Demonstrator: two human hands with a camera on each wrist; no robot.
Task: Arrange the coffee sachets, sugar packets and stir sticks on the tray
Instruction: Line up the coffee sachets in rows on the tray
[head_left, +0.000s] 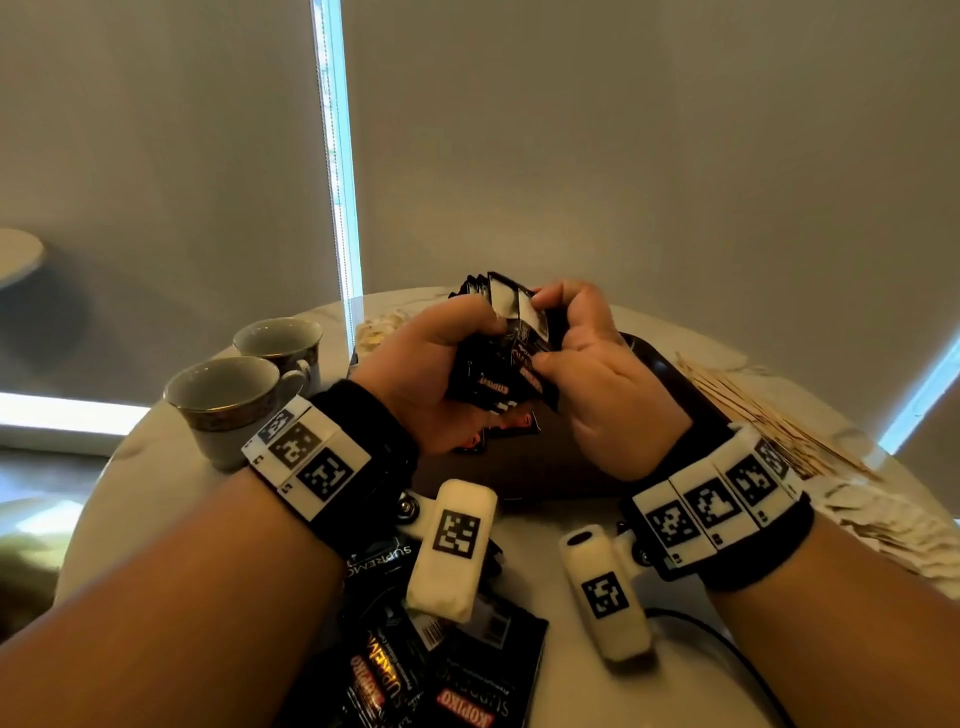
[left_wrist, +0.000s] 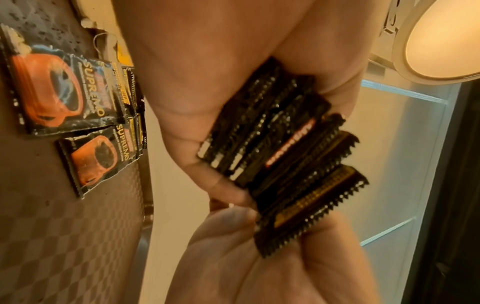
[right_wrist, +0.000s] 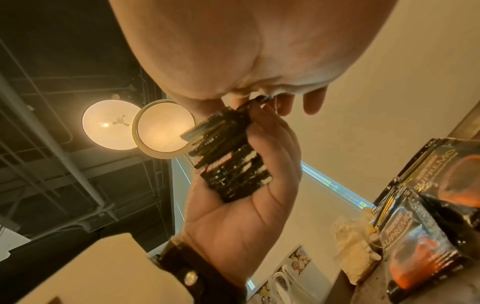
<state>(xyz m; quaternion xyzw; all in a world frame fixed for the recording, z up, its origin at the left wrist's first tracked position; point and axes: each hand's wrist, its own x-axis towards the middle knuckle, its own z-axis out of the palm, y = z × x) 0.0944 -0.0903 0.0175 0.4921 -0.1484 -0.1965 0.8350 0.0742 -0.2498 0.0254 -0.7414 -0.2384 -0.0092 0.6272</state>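
Stack of black foil coffee sachets (head_left: 511, 358), gripped by both hands above dark rectangular tray (head_left: 524, 462).
Left hand (head_left: 436, 384) clasps stack; right hand (head_left: 592, 384) pinches its right edge; loose sachets (head_left: 457, 670) near, on tabletop (head_left: 670, 691).

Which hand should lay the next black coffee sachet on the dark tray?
Probably right hand: it pinches the front of the black coffee sachet stack, while the left hand cradles the rest above the dark tray.
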